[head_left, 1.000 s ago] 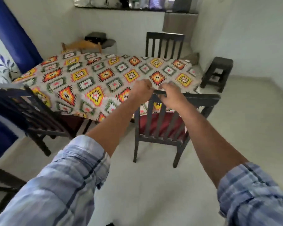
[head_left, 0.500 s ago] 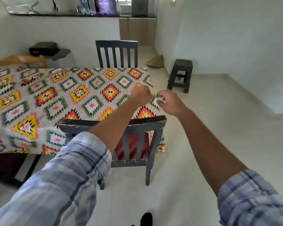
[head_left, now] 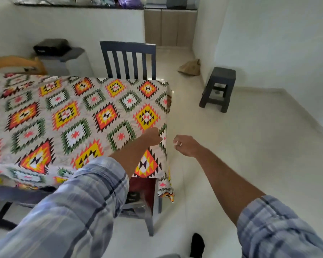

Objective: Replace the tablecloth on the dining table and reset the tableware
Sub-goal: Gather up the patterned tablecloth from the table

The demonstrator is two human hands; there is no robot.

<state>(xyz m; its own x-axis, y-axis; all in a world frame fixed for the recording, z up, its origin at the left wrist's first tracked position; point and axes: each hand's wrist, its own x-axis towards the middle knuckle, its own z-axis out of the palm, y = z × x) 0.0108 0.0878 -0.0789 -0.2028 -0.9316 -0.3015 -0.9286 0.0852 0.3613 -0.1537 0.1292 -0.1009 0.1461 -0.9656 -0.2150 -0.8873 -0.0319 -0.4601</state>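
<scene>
The tablecloth [head_left: 73,118], printed with orange, yellow and green diamonds on a pale ground, lies spread over the dining table and fills the left half of the frame; its right edge hangs down at centre, and a brown bit of the table's corner [head_left: 169,101] shows past the cloth. The left hand [head_left: 153,136] sits at that right edge with its fingers curled, and it appears to pinch a fold of the cloth. The right hand [head_left: 185,145] is just beside it, off the table and over the pale floor, with fingers curled in and nothing visible in them. Both arms wear rolled plaid sleeves [head_left: 86,202]. Bottles or packets on the ledge [head_left: 78,4] along the top of the frame are too blurred to read. A dark slatted chair [head_left: 128,58] stands at the table's far side, and a second chair with a red seat [head_left: 144,192] is tucked under the hanging cloth in the lower centre. A dark stool [head_left: 218,88] stands by the wall at upper right, with a brown bag [head_left: 190,67] on the floor near it. A black box [head_left: 51,46] rests on a grey stand at upper left.
</scene>
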